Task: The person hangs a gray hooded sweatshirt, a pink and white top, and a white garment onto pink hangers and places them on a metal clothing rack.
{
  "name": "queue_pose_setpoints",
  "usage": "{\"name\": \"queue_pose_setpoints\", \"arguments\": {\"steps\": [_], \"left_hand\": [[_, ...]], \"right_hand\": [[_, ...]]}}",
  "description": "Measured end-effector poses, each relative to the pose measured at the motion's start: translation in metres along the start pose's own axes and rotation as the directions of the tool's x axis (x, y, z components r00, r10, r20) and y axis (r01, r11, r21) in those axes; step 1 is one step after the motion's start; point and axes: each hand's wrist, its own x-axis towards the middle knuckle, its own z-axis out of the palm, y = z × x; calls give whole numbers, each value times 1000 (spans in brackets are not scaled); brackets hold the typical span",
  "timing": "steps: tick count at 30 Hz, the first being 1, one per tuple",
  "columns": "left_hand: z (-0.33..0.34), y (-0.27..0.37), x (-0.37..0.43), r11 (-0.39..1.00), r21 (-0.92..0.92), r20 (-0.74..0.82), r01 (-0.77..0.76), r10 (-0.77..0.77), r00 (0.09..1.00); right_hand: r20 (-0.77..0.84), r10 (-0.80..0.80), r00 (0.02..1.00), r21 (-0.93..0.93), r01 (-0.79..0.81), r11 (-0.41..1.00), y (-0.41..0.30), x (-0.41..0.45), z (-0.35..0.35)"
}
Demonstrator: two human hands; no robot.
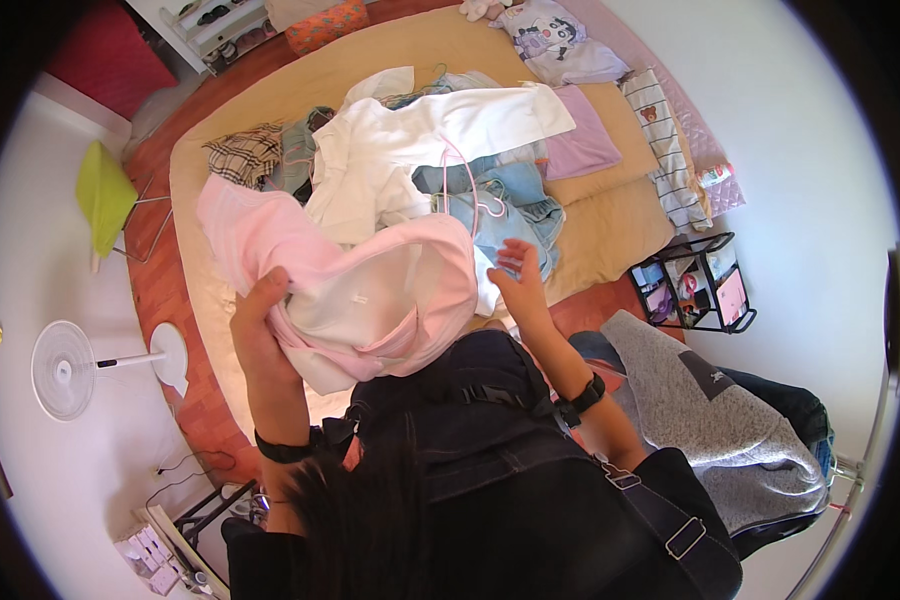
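Observation:
A pink garment with a pale lining (270, 232) is bunched in front of me, its opening facing up. My left hand (261, 322) grips its left edge, thumb on top. To the garment's right, my right hand (521, 281) is raised with fingers apart and holds nothing. Just beyond that hand a pink clothes hanger (474, 187) lies over light-blue denim clothing (521, 217). A white long-sleeved garment (450, 124) is spread across the pile behind the pink one. A plaid garment (247, 154) lies at the pile's left, and a folded lilac cloth (581, 139) at its right.
The pile rests on a bed with a yellow-tan cover (615, 244). A black wire cart (694, 285) stands right of the bed. Nearer on the right hangs a grey garment (690, 420). A white fan (64, 369) and a green chair (106, 196) stand at the left.

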Motion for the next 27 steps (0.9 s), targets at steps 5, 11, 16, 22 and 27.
{"name": "queue_pose_setpoints", "arguments": {"steps": [5, 11, 16, 22, 27], "left_hand": [[8, -3, -11, 999, -16, 113, 44, -42, 993], [15, 0, -11, 1000, 24, 136, -20, 17, 991], [-49, -14, 32, 996, 61, 100, -62, 56, 993], [-95, -52, 51, 980, 128, 254, 150, -178, 951], [-90, -72, 55, 955, 77, 230, 286, -296, 927]], "right_hand": [[144, -508, 850, -332, 525, 784, -44, 7, 18], [501, -576, 646, -548, 752, 367, -80, 12, 43], [331, -643, 690, -398, 720, 568, -113, -7, 27], [337, -637, 693, -273, 719, 639, -137, -41, 20], [228, -648, 726, -179, 686, 706, -155, -47, 9]]}}
